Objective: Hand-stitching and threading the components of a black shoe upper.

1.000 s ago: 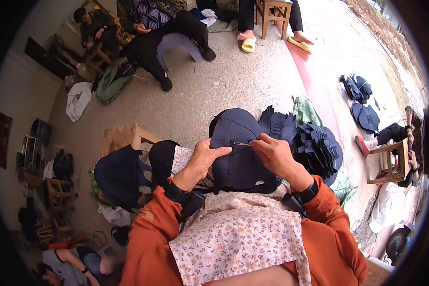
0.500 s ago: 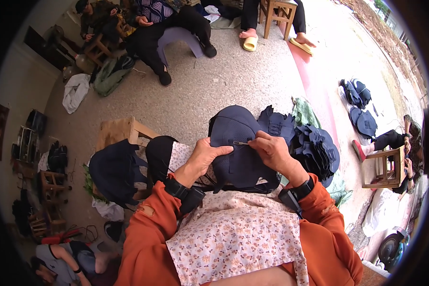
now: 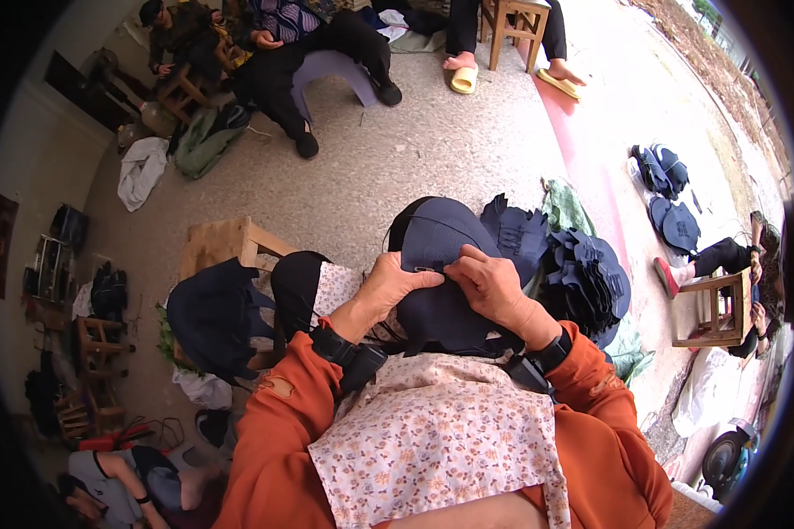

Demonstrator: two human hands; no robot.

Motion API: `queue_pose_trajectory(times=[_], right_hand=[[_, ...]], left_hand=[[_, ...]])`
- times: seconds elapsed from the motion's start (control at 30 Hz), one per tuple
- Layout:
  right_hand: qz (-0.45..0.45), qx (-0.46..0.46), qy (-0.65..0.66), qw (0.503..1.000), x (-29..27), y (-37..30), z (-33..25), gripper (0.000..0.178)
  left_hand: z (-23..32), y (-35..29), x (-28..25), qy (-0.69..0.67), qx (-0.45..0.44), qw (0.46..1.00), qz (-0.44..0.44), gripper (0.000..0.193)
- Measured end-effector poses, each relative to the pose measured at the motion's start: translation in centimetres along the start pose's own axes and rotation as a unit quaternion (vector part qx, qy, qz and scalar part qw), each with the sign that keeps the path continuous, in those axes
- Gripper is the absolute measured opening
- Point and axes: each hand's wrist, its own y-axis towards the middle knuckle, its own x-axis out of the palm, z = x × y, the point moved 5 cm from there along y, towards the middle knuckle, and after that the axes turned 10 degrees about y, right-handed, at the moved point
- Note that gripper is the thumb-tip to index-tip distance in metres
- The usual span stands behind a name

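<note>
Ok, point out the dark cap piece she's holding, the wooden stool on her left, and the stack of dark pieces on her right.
dark cap piece (image 3: pixel 441 242): head view, its upper panel.
wooden stool (image 3: pixel 220 242): head view, its top.
stack of dark pieces (image 3: pixel 591 282): head view, middle of pile.

Even diffuse daylight, brighter toward upper right, dimmer at left along the wall, shadows soft and short, no hard glare, strong fisheye bending near rim, black vignette round the edge, centre sharp, periphery slightly soft and smeared
</note>
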Motion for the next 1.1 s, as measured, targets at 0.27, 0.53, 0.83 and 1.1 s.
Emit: queue_pose_trajectory(times=[0.27,0.53,0.83,1.1], right_hand=[[0.022,0.079,0.105,0.991,0.5,-0.3,0.6,0.016],[-0.016,0.144,0.136,0.980,0.1,0.0,0.8,0.016],[0.016,0.161,0.300,0.940,0.6,-1.2,3.2,0.009],[0.040,0.145,0.311,0.939,0.2,-2.1,4.5,0.007]], left_hand=[[5.9,0.0,-3.5,0.448,0.286,0.824,0.196,0.045],[4.4,2.6,-3.4,0.540,0.291,0.788,0.057,0.028],[0.8,2.5,-4.1,0.368,0.169,0.912,0.063,0.023],[3.1,-3.2,-9.6,0.480,0.083,0.872,0.046,0.022]])
